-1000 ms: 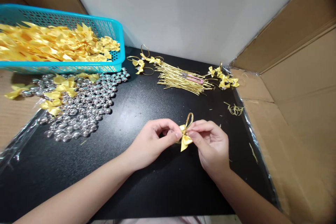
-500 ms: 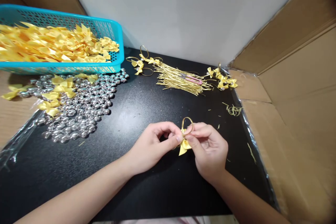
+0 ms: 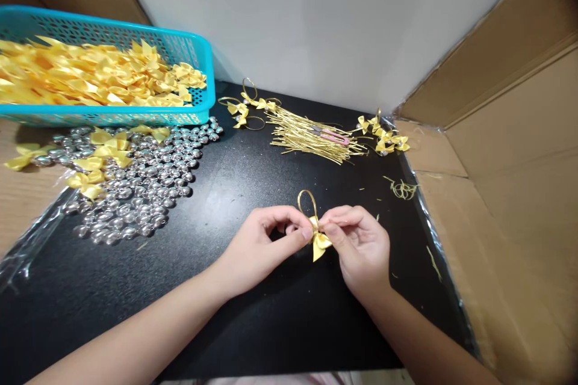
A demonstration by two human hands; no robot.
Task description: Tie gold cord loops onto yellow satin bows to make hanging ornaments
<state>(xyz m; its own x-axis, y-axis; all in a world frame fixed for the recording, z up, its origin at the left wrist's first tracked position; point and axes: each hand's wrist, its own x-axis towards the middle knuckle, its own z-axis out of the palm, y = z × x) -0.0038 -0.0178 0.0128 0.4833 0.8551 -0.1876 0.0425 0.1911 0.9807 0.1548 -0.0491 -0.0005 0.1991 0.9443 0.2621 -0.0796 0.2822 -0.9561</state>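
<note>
Between my two hands, above the black tabletop, is a yellow ribbon bow (image 3: 321, 244) with a loop of gold cord (image 3: 307, 194) standing up from it. My left hand (image 3: 273, 243) pinches it from the left with thumb and forefinger. On the other side my right hand (image 3: 359, 246) has thumb and fingertips closed at the bow's middle, by the base of the loop. The fingertips partly hide the knot, and any bead there cannot be made out.
A blue basket (image 3: 211, 72) of yellow bows stands at the back left. Silver beads (image 3: 130, 216) spread before it, with several bows on top. Gold cords (image 3: 298, 138) lie at the back under pink-handled snips (image 3: 334, 137). Looped bows (image 3: 383, 139) and cord scraps (image 3: 403, 188) lie right.
The gold loop has tilted to the left and now stands clear of my right fingers. The bow has turned slightly. Both hands stay in nearly the same place.
</note>
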